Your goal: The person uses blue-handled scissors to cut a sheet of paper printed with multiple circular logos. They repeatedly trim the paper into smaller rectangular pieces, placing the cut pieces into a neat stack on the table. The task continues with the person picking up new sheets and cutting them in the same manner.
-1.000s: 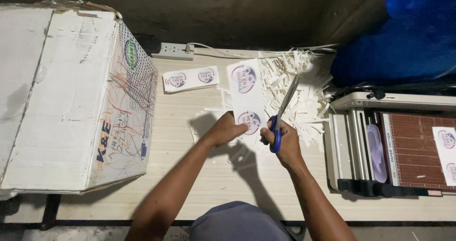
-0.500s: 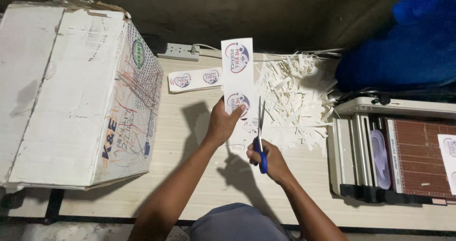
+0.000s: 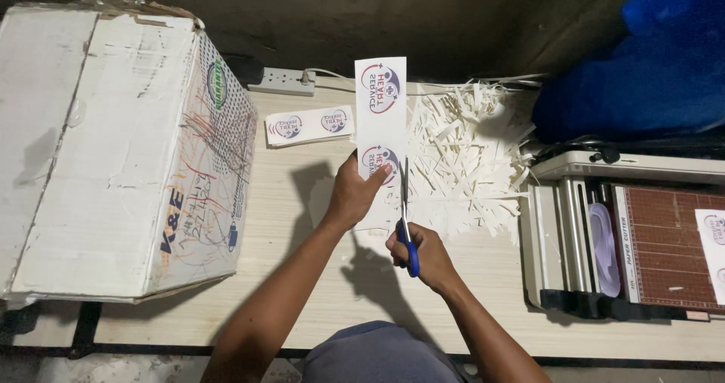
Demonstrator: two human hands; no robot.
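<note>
White printed strip (image 3: 380, 118) is pinched upright over the table (image 3: 302, 277) by the left hand (image 3: 353, 194), right hand (image 3: 427, 256) closed on blue-handled scissors (image 3: 405, 217) at its right edge; trimming is judged best kept taut, blades parallel to margin

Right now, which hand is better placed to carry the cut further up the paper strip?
Right. The right hand already has the blue-handled scissors in its grip, blades against the right edge of the white printed paper strip. The left hand is pinching the strip upright, so it is busy steadying.
</note>
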